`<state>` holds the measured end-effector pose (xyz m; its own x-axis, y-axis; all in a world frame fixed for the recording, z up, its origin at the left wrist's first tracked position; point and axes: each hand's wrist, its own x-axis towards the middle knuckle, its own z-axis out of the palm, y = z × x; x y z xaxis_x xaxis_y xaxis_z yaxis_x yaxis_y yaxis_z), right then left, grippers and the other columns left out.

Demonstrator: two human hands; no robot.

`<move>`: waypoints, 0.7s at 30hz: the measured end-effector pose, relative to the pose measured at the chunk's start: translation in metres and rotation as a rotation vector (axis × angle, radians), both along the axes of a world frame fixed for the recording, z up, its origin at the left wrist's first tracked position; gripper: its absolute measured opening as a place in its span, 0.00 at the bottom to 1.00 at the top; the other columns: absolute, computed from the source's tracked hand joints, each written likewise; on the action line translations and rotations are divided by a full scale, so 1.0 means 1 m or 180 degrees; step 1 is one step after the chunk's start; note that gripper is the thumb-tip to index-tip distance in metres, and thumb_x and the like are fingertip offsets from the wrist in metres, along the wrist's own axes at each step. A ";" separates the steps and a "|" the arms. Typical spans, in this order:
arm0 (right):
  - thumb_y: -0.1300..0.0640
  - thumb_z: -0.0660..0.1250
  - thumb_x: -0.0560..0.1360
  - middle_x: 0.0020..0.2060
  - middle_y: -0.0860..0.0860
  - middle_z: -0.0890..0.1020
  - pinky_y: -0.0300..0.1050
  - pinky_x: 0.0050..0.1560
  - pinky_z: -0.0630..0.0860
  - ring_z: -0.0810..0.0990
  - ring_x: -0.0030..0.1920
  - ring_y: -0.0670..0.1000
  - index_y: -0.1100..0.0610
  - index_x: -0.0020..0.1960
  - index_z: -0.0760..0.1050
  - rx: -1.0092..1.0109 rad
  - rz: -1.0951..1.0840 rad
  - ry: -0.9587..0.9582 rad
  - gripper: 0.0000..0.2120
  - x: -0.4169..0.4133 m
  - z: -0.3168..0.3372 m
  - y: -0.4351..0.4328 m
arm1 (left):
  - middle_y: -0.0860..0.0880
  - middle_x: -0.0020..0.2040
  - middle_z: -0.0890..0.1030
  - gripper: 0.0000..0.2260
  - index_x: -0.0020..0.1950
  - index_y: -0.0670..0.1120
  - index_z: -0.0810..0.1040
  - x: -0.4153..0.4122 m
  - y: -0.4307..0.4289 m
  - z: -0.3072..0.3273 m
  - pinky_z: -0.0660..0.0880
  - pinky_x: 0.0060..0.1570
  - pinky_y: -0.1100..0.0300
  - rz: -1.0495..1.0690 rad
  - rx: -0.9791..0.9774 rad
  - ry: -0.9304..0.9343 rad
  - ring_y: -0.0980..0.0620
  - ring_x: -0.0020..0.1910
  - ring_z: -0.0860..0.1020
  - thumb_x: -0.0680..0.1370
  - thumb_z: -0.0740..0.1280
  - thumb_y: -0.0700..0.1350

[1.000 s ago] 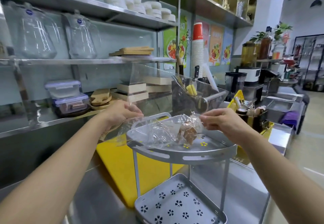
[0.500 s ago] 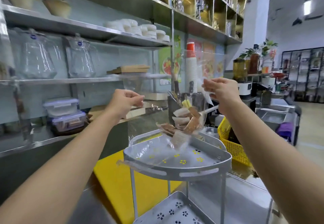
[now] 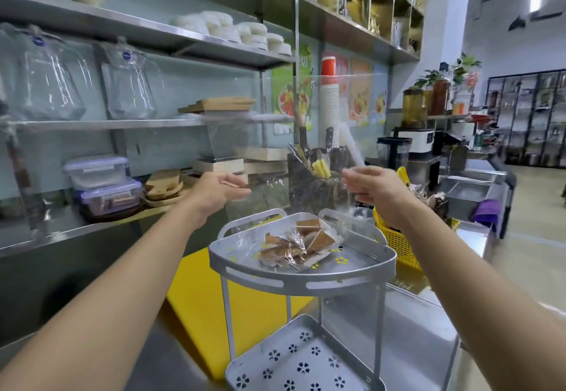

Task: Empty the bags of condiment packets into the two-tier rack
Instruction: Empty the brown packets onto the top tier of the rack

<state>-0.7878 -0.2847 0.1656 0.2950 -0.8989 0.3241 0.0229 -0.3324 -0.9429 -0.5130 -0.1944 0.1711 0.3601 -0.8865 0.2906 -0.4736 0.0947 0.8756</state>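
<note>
A grey two-tier corner rack stands on the steel counter in front of me. Several brown and white condiment packets lie in a heap on its top tier, with loose clear film around them. The perforated lower tier holds nothing. Above the rack a clear plastic bag is stretched between my hands, its far edge billowing up toward the shelf. My left hand pinches the bag's left side and my right hand pinches its right side. Both hands hover just above the top tier.
A yellow cutting board lies under and left of the rack. Behind it stand a dark utensil holder and a paper cup stack. A yellow basket sits to the right. Wall shelves with glass jugs and lidded boxes run along the left.
Both hands have come down from their raised position to just above the top tier. The packets that were falling out of the bag now lie on the top tier.
</note>
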 end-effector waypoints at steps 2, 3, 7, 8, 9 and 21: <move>0.59 0.71 0.69 0.41 0.56 0.80 0.39 0.42 0.72 0.76 0.42 0.50 0.64 0.49 0.79 -0.0056 0.0268 0.0667 0.11 -0.002 -0.016 0.006 | 0.46 0.43 0.80 0.09 0.47 0.45 0.78 0.004 0.002 -0.011 0.69 0.41 0.58 0.0027 0.0298 -0.0029 0.52 0.41 0.76 0.69 0.74 0.42; 0.61 0.71 0.69 0.38 0.57 0.80 0.37 0.38 0.73 0.75 0.38 0.50 0.64 0.46 0.80 -0.0097 0.0261 0.0764 0.08 -0.002 -0.021 0.007 | 0.45 0.44 0.80 0.07 0.45 0.45 0.79 0.006 0.004 -0.016 0.70 0.43 0.57 0.0040 0.0388 -0.0044 0.50 0.42 0.76 0.70 0.73 0.42; 0.63 0.71 0.69 0.30 0.58 0.77 0.40 0.32 0.70 0.72 0.30 0.52 0.67 0.38 0.77 -0.0130 -0.0159 0.0104 0.06 0.001 -0.014 0.008 | 0.48 0.38 0.84 0.04 0.39 0.47 0.77 0.007 0.007 -0.021 0.68 0.41 0.59 -0.0097 0.0212 0.0299 0.51 0.41 0.78 0.73 0.69 0.41; 0.62 0.71 0.69 0.30 0.57 0.76 0.41 0.31 0.70 0.72 0.29 0.52 0.64 0.36 0.76 -0.0118 -0.0219 -0.0083 0.07 0.002 -0.007 0.008 | 0.53 0.33 0.84 0.05 0.39 0.48 0.76 0.006 0.007 -0.016 0.68 0.41 0.60 -0.0144 0.0114 0.0397 0.55 0.37 0.80 0.74 0.68 0.41; 0.61 0.71 0.69 0.29 0.56 0.76 0.41 0.31 0.70 0.72 0.28 0.51 0.62 0.34 0.75 -0.0132 -0.0271 -0.0226 0.08 0.003 0.001 0.008 | 0.55 0.30 0.83 0.06 0.39 0.49 0.75 0.006 0.007 -0.010 0.67 0.40 0.60 -0.0181 0.0015 0.0458 0.59 0.34 0.81 0.75 0.66 0.41; 0.57 0.70 0.71 0.27 0.51 0.74 0.37 0.18 0.72 0.72 0.18 0.44 0.58 0.35 0.68 -0.0564 -0.0069 -0.0566 0.12 0.042 0.058 0.039 | 0.50 0.20 0.77 0.09 0.37 0.41 0.75 0.026 0.052 0.034 0.72 0.19 0.69 -0.0055 -0.0305 0.1411 0.57 0.17 0.73 0.77 0.62 0.38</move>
